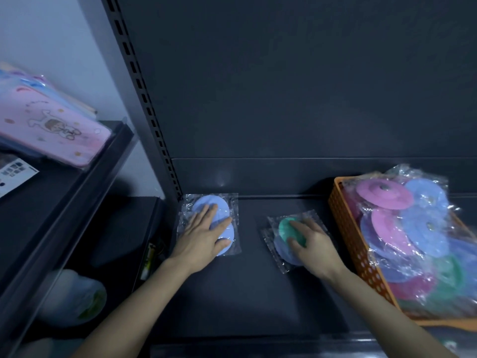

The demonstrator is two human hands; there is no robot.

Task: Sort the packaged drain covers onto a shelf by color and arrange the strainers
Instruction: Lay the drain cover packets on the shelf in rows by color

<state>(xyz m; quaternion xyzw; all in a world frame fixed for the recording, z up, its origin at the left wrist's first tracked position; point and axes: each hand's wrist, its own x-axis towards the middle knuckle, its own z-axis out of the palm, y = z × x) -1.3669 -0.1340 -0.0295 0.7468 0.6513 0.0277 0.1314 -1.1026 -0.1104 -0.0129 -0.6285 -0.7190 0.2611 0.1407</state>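
Left hand [204, 232] lies flat, fingers spread, on two overlapping packaged blue drain covers [216, 215]; right hand [311, 242] clamps a green packaged cover [286, 226] atop a blue one [282, 248]; right of it, an orange basket [343, 215] of mixed covers on the dark shelf [245, 293]

1. No text, brand or number reads clearly anywhere in my view.
2. The pink pouch [51, 130] on the side shelf carries a cartoon figure, no legible words.
3. A printed card [15, 174] beside it is too blurred to read.
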